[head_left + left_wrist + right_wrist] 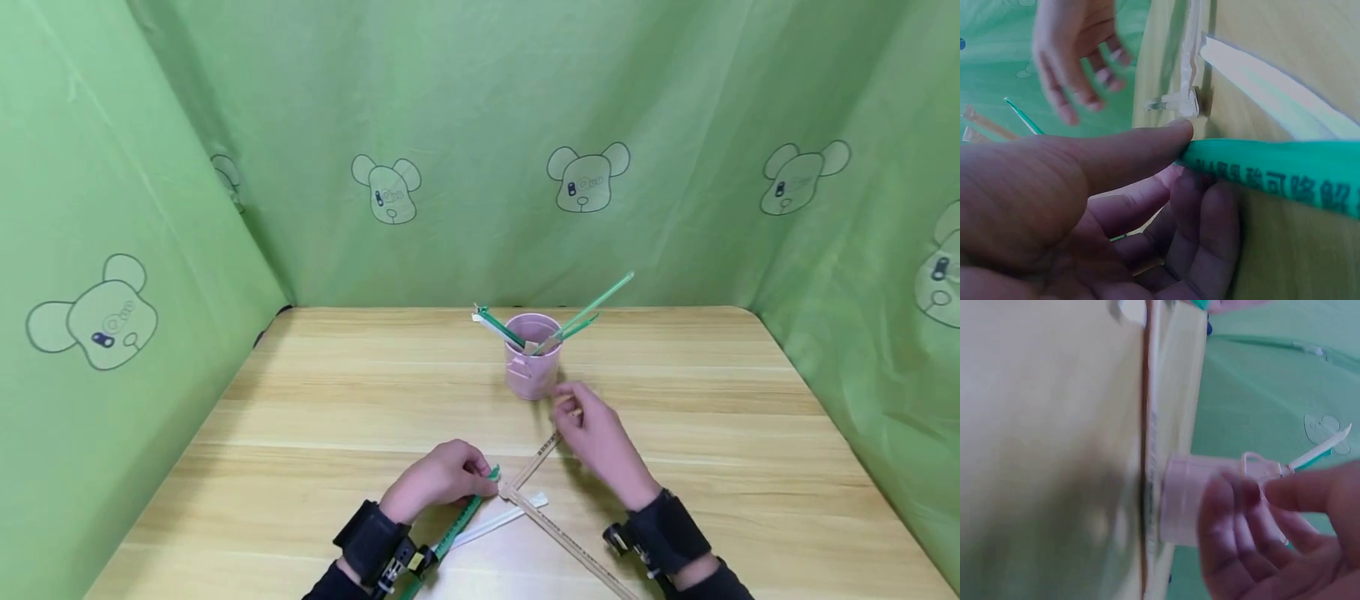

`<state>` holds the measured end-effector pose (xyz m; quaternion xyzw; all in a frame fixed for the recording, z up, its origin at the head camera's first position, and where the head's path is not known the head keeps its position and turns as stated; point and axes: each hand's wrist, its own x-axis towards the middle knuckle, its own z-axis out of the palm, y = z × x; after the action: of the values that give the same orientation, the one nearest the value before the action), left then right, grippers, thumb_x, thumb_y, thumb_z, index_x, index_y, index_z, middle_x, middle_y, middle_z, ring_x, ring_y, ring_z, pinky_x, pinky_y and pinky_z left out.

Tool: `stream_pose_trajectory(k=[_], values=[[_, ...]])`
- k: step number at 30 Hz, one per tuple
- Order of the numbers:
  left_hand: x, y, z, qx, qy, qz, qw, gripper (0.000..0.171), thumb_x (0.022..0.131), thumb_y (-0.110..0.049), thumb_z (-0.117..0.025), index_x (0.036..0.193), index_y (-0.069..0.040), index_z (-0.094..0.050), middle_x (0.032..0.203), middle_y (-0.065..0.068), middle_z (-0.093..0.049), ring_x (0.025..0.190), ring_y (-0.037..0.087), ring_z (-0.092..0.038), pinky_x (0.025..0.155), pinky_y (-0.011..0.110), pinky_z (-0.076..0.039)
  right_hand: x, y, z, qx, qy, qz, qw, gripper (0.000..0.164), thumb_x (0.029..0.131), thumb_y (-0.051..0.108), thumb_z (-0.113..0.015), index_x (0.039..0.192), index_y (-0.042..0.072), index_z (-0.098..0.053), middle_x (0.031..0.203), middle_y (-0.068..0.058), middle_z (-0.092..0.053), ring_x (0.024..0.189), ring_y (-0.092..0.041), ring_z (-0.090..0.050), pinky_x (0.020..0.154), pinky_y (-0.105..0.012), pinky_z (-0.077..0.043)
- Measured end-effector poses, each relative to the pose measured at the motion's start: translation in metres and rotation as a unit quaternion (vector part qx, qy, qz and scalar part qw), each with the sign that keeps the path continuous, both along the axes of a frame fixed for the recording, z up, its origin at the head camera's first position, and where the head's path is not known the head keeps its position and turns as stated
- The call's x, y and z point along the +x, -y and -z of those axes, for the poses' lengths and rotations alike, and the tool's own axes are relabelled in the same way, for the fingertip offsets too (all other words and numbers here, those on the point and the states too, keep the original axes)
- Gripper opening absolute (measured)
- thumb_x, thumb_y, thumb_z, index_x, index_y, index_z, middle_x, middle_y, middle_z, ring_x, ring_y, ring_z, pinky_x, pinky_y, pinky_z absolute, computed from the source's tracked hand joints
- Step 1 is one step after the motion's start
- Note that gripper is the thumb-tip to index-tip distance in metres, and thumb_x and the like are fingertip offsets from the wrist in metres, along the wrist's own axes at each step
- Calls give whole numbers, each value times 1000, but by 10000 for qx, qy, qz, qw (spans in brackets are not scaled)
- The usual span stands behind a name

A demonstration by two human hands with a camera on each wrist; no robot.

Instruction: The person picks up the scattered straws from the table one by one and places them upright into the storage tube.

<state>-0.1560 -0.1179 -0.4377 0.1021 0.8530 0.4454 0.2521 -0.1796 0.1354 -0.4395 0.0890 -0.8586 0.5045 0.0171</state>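
My left hand [446, 473] pinches one end of a green wrapped straw [461, 523] between thumb and fingers. Dark printed characters run along its wrapper [1272, 176] in the left wrist view. My right hand [596, 437] hovers beside the pink bucket [532, 382], its fingers loosely curled with nothing visible between them. Below it lies a brown wrapped straw [537, 460], its far end partly hidden by that hand in the head view. Another brown wrapped straw [573, 550] slants toward the near right, across a white wrapped straw [491, 525].
The bucket stands toward the back of the wooden table [360, 375]. Several straws stick out of it, among them a light green one [600, 298] leaning right. A green curtain [480, 100] with printed mouse heads encloses the back and sides.
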Motion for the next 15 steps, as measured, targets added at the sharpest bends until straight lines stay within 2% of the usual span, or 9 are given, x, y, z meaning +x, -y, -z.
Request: stream_pose_trajectory(k=[3,7,11,15], values=[[1,2,0,148,8,31,9999,14,93,-9,-83,87,-5,-71,78,-1,-62,66,14,-59,60,28,-54,12,-2,8,344,342,-457,9978,22,103,7,-68,124,4,-68,99,-5,-69,77,-20,-64,63,-31,-57],[2,6,-2,288,-67,178,9994,13,94,-9,-81,86,-4,-72,73,-3,-59,63,12,-53,58,25,-45,23,-4,18,789,269,-1005,9914,11,102,11,-71,112,8,-71,92,5,-67,83,-12,-62,75,-29,-53],[3,9,-4,339,-183,296,9988,12,94,-9,-81,86,-4,-74,72,-5,-58,62,10,-50,58,23,-40,25,-4,19,833,269,-1395,9863,10,102,16,-73,109,9,-69,89,4,-64,80,-13,-60,72,-28,-51],[1,12,-13,369,-354,356,9981,9,95,-11,-80,91,-6,-76,74,-5,-62,62,12,-53,57,23,-42,24,-2,16,887,332,-1617,9823,13,102,19,-73,109,8,-69,88,4,-62,79,-13,-57,70,-27,-49]])
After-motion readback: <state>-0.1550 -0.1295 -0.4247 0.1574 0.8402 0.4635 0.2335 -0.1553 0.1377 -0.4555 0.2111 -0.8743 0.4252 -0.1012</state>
